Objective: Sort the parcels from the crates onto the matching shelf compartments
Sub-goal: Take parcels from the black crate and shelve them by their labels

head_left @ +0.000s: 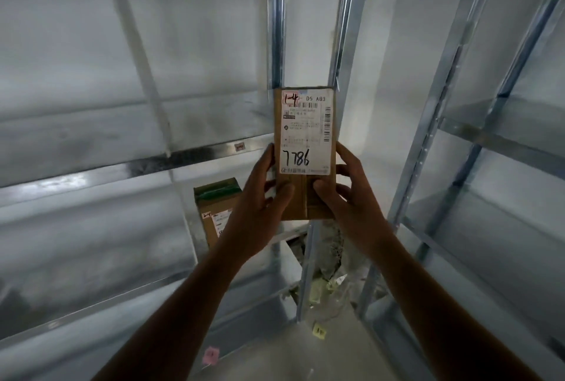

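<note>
Because the handwritten "1-4" on its label names the compartment, the narrow brown cardboard parcel with a white shipping label (305, 151) should, by judgement, be matched against the small reddish tag (240, 147) on the grey galvanised metal shelf (183, 155) edge before release. Parcel held upright in mid-air before the shelving. Left hand (263, 206) and right hand (351, 206) each grip its lower half, thumbs pressed on the front, fingers curled round the side edges.
</note>
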